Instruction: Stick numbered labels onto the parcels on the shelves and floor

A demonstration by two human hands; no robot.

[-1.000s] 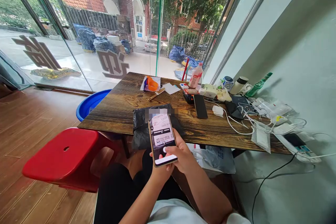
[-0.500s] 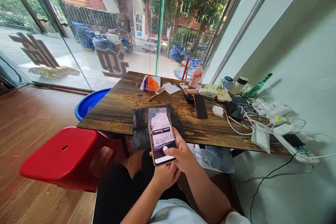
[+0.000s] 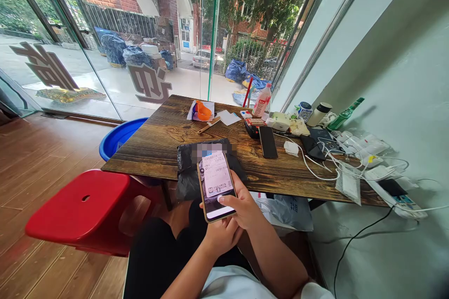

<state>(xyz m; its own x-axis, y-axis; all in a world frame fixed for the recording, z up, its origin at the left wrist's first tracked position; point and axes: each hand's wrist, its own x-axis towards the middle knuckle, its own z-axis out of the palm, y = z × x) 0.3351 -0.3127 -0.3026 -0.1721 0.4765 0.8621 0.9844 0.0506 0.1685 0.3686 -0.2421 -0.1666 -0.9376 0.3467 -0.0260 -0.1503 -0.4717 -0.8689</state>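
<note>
A smartphone (image 3: 216, 180) is held up over my lap, its screen showing a camera view of a printed label. My right hand (image 3: 245, 205) is closed round its right side, the thumb on the lower screen near the white round button. Beneath the phone's lower end, my left hand (image 3: 220, 236) is closed too, its fingers partly hidden behind the phone and the other hand. Just beyond the phone lies a black plastic parcel (image 3: 186, 175) at the table's front edge. The parcel's label is mostly covered by the phone and a blurred patch.
On the wooden table (image 3: 154, 140) lie a second phone (image 3: 268, 142), an orange tape dispenser (image 3: 203, 111), a box cutter (image 3: 209, 124) and a pink bottle (image 3: 262, 100). White cables (image 3: 315, 173) tangle at the right. A red stool (image 3: 77, 210) and blue tub (image 3: 117, 138) stand left.
The dark message box on the phone's screen has gone, and the label shows in full there. Both hands keep the same hold on the phone.
</note>
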